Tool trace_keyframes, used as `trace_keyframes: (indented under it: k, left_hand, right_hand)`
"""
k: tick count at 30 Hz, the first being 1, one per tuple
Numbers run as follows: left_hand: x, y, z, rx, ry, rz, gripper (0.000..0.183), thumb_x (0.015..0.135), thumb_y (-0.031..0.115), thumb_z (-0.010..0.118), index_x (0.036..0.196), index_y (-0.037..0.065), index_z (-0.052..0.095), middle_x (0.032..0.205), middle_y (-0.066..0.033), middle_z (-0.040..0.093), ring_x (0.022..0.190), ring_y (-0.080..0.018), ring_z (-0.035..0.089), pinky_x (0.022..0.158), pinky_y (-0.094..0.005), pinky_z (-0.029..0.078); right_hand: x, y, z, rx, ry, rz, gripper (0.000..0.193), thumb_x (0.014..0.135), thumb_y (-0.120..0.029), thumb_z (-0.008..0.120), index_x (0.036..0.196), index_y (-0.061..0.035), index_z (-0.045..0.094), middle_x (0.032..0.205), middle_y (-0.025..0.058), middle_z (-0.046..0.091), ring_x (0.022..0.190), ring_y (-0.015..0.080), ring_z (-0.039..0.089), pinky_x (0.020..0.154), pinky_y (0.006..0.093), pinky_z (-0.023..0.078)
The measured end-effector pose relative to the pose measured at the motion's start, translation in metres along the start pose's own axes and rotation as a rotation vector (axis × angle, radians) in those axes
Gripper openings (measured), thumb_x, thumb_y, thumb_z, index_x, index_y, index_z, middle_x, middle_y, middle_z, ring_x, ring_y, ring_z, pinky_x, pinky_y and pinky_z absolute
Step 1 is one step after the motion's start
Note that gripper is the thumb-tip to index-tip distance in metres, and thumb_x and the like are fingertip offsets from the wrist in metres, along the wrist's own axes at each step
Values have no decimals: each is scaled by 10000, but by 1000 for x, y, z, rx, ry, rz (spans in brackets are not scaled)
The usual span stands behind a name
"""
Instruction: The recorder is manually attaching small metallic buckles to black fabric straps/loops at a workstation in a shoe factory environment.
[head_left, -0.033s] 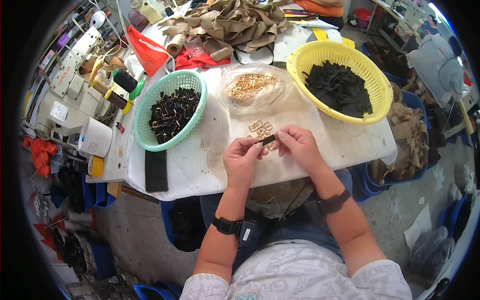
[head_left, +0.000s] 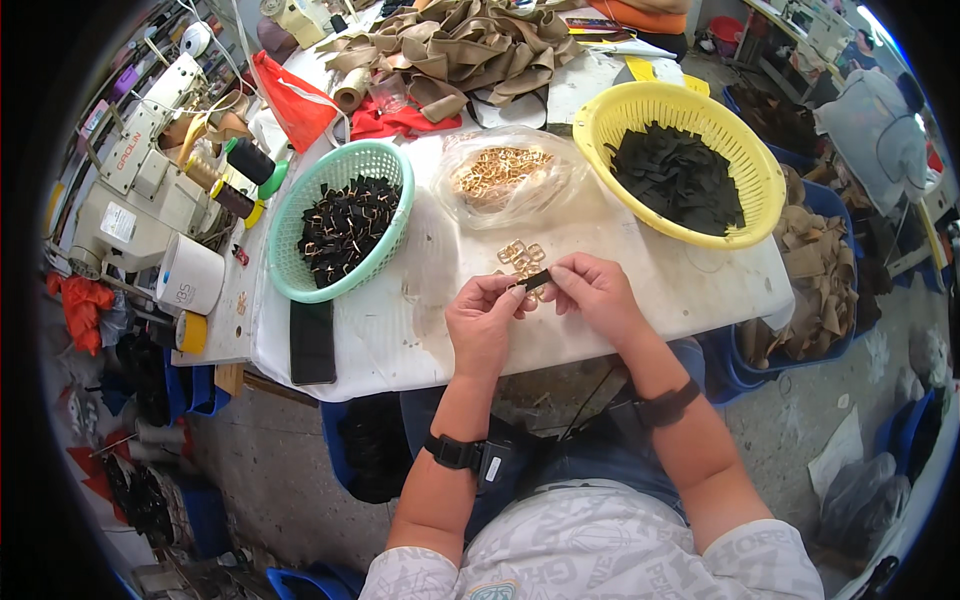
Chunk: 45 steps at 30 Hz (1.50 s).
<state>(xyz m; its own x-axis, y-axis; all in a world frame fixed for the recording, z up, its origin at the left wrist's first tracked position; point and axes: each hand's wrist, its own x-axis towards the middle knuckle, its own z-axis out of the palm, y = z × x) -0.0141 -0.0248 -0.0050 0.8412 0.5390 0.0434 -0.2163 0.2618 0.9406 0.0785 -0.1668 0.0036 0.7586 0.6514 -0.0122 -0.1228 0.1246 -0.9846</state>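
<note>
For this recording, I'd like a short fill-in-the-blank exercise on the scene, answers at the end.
1. The strip held between the left hand and right hand is coloured ____.
2. Just right of the clear bag, the basket is coloured ____.
3. The phone lies to the ____ of both hands.

Missing words: black; yellow; left.

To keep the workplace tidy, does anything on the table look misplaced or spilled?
A few gold buckles lie loose on the white table, outside the plastic bag of similar ones; I cannot tell whether spilled or set out.
</note>
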Motion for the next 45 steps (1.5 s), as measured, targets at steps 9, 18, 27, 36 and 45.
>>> trace_keyframes:
  k: [9, 18, 27, 36, 45]
  left_hand:
    - [0, -1, 1, 20, -19, -5, 95, 841, -37, 647, 933, -35, 624, 810, -101, 678, 677, -126, 661, 587, -218, 503]
    - [0, 0, 1, 23, -26, -6, 95, 842, -31, 651, 932, -36, 625, 812, -99, 679, 671, -126, 661, 578, -212, 498]
    - [-1, 0, 1, 26, -25, 4, 95, 843, -33, 651, 935, -34, 625, 818, -98, 679, 675, -126, 661, 577, -212, 498]
    - [-2, 0, 2, 50, -18, 6, 79, 849, -45, 625, 928, -34, 619, 817, -105, 675, 681, -134, 658, 596, -228, 504]
    - [0, -1, -3, -36, -53, 6, 88, 842, -40, 647, 929, -35, 635, 808, -95, 680, 687, -127, 661, 603, -225, 514]
  right_hand:
    - [0, 4, 2, -78, -48, -52, 131, 925, -102, 571, 868, 7, 615, 725, 20, 629, 628, 67, 562, 580, 220, 473]
    - [-1, 2, 2, -106, -52, -67, 135, 928, -99, 568, 850, 4, 606, 710, 15, 617, 617, 67, 556, 571, 221, 470]
    - [-1, 2, 1, -115, -62, -44, 131, 935, -95, 557, 862, 2, 605, 730, 26, 627, 644, 80, 576, 605, 224, 478]
    - [-2, 3, 1, -115, -55, -81, 130, 923, -100, 572, 863, 8, 614, 717, 18, 621, 617, 72, 558, 571, 218, 467]
    - [-3, -1, -6, 63, -108, -48, 156, 919, -83, 559, 988, 22, 653, 785, 43, 660, 668, 86, 592, 590, 214, 458]
